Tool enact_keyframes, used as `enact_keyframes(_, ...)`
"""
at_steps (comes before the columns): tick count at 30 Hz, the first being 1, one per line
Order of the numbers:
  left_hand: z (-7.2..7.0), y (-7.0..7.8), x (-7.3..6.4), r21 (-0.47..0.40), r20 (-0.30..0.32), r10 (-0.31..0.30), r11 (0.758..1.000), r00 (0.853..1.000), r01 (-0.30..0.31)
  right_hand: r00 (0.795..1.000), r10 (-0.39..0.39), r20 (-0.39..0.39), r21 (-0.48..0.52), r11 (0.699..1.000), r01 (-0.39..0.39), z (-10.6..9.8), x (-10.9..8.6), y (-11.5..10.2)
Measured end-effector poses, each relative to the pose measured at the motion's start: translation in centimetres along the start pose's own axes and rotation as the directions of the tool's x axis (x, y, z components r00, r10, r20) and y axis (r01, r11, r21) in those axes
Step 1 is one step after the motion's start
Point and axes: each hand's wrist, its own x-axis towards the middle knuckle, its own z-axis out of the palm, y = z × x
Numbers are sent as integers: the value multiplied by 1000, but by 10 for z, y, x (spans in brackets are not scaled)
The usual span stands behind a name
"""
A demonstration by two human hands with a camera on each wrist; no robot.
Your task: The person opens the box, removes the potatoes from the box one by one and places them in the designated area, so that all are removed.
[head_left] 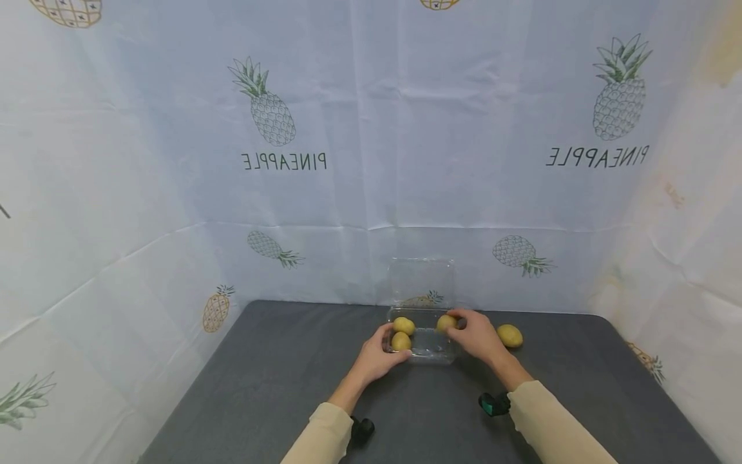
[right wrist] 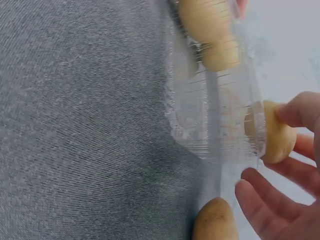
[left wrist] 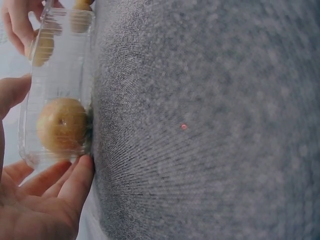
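Potatoes (head_left: 401, 341) lie in the left part of a clear plastic box (head_left: 431, 349) near the far edge of a dark grey table (head_left: 278, 374). Furthest left, white cloth (head_left: 87, 193) printed with pineapples hangs beside the table and runs on behind it. Next comes a beige sleeve (head_left: 324, 433), with a small black device (head_left: 362, 433) at the wrist. The left hand (head_left: 374, 359) grips the box's near left corner, its fingers against the end wall and its thumb at the front. Just inside that corner sits one round potato; behind it is a lumpy yellow shape, and it is unclear whether this is one potato or two touching. Above the box's back edge its see-through lid (head_left: 422, 277) stands raised, the cloth's print showing through. At the box's right end, the right hand (head_left: 478, 335) pinches another potato (head_left: 446, 323) between thumb and fingers; in the right wrist view this potato is at the rim, partly above it. A second black device (head_left: 494, 405), with a green patch, is below that wrist. Right of the box, a loose potato (head_left: 510, 336) rests on the table, and furthest right is the other beige sleeve (head_left: 556, 422).
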Motion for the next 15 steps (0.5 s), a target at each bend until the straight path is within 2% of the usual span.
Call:
enact_keyframes(4,0,-1,0,-3,6,0,1000,1000,0,999,8,-35,44,999,-7,-4,-2,4)
enact_keyframes(11,-1,-1,1,-11,13,-4,1000,1000,4,999,41,-31,174,984,-35,-16,-9,11)
enact_keyframes(15,0,-2,1,-16,17,-14,1000,1000,15,999,48,-24,163,986,-44,-24,-16,13)
